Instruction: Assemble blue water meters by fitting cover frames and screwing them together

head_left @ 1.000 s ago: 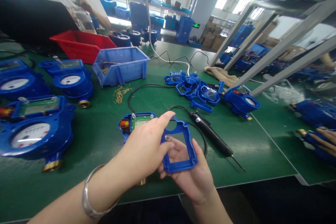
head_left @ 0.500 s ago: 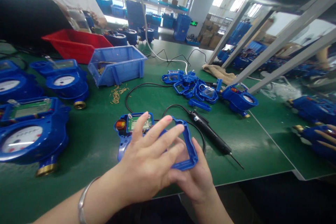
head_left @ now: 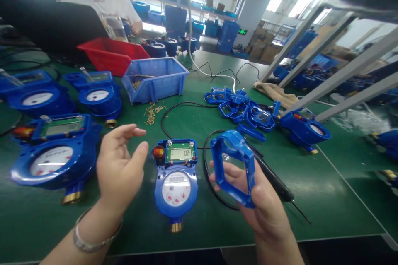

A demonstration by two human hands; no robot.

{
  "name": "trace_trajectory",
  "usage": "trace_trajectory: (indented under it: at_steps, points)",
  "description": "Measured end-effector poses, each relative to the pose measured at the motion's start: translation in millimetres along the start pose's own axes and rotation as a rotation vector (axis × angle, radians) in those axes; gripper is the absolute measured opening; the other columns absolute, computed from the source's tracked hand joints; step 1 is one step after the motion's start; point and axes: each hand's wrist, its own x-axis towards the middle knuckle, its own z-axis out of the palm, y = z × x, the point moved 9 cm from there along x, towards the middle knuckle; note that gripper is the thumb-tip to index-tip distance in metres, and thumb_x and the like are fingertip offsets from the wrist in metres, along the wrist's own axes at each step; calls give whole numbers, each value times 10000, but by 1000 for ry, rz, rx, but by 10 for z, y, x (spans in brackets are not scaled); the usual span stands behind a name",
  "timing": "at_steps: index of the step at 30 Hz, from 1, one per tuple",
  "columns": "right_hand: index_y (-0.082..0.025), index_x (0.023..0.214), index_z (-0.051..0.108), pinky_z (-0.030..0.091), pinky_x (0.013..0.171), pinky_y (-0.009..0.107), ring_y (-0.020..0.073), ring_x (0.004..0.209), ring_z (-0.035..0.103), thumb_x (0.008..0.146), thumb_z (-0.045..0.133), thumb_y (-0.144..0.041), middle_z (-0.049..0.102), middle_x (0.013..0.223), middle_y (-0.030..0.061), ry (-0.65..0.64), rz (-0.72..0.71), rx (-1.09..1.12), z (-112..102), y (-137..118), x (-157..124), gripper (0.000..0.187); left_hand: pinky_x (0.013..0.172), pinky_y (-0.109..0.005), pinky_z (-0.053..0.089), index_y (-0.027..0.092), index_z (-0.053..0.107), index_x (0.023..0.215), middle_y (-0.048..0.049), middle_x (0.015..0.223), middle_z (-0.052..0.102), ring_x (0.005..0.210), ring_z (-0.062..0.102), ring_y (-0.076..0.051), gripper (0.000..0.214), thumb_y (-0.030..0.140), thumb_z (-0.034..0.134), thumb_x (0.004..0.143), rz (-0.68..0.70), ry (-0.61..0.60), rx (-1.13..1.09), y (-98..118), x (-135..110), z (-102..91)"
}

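The right hand (head_left: 269,203), lower right, pinches one hollow blue plastic cover (head_left: 232,141), while the left hand (head_left: 120,167), centre-left, is loosely spread beside one blue, round-dialled meter (head_left: 176,188).

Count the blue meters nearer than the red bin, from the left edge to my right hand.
4: middle meter, between your left hand and right hand; front meter, left of both; far-left meter and back meter, behind it. Others may be hidden.
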Motion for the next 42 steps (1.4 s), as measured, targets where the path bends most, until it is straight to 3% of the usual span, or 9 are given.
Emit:
trace_trajectory:
  at_steps: [1, 4, 7, 9, 13, 19, 25, 33, 42]
  points:
    - [-329, 1377, 284, 479, 772, 357, 235, 942, 634, 674, 737, -465, 633, 1119, 83, 17, -28, -88, -24, -46, 63, 847, 960, -403, 412, 229, 578, 1037, -17, 986, 617, 1005, 576, -203, 363, 200, 697, 695, -212, -36, -100, -308, 28, 71]
    - [-329, 1398, 252, 424, 934, 401, 239, 1093, 574, 647, 776, -406, 592, 1187, 66, 33, -82, -347, -9, -141, 264, 919, 884, -382, 461, 142, 595, 1007, -74, 975, 636, 976, 600, -220, 356, 344, 674, 725, -569, -146, -229, -831, -17, 307]
    - [-291, 1370, 339, 357, 1026, 445, 266, 1210, 485, 638, 784, -353, 523, 1281, 78, 0, -106, -644, 134, -192, 464, 860, 791, -355, 493, 115, 617, 1001, -89, 921, 671, 870, 636, -221, 428, 468, 625, 760, -880, -294, -394, -1039, -240, 538]
    - [-274, 1353, 378, 336, 1049, 466, 278, 1237, 452, 633, 781, -304, 496, 1319, 80, -42, -146, -841, 285, -229, 580, 826, 763, -348, 502, 120, 628, 1003, -87, 877, 698, 813, 653, -221, 446, 499, 614, 769, -966, -385, -523, -1023, -363, 649]
    - [-265, 1332, 415, 339, 1051, 491, 288, 1217, 463, 627, 758, -218, 504, 1317, 78, -148, -259, -1082, 601, -265, 735, 786, 764, -333, 506, 142, 665, 981, -83, 886, 726, 849, 662, -241, 451, 527, 638, 747, -968, -465, -662, -974, -466, 713]
    - [-209, 1353, 373, 367, 1038, 430, 269, 1185, 479, 642, 718, -169, 507, 1306, 98, -313, -351, -1255, 848, -116, 774, 792, 803, -327, 508, 172, 682, 989, -59, 931, 735, 901, 659, -238, 406, 500, 646, 753, -1017, -439, -676, -1008, -527, 697]
    - [-227, 1349, 369, 364, 1022, 449, 283, 1176, 468, 651, 702, -171, 507, 1295, 103, -350, -343, -1319, 852, 1, 787, 776, 844, -375, 497, 178, 703, 839, -44, 761, 738, 888, 664, -255, 397, 553, 648, 718, -1053, -374, -706, -1015, -512, 688]
    - [-198, 1239, 494, 416, 969, 413, 262, 1130, 490, 657, 683, -151, 531, 1229, 103, -412, -286, -1362, 889, 32, 820, 614, 880, -377, 476, 191, 694, 825, -37, 761, 732, 904, 656, -249, 490, 652, 557, 733, -988, -426, -748, -987, -505, 707]
    - [-173, 1273, 468, 387, 1021, 351, 211, 1176, 444, 662, 700, -125, 481, 1279, 89, -444, -190, -1458, 850, 41, 797, 655, 898, -412, 456, 177, 628, 1082, -106, 1107, 673, 1090, 568, -329, 717, 755, 484, 683, -809, -610, -731, -893, -458, 729]
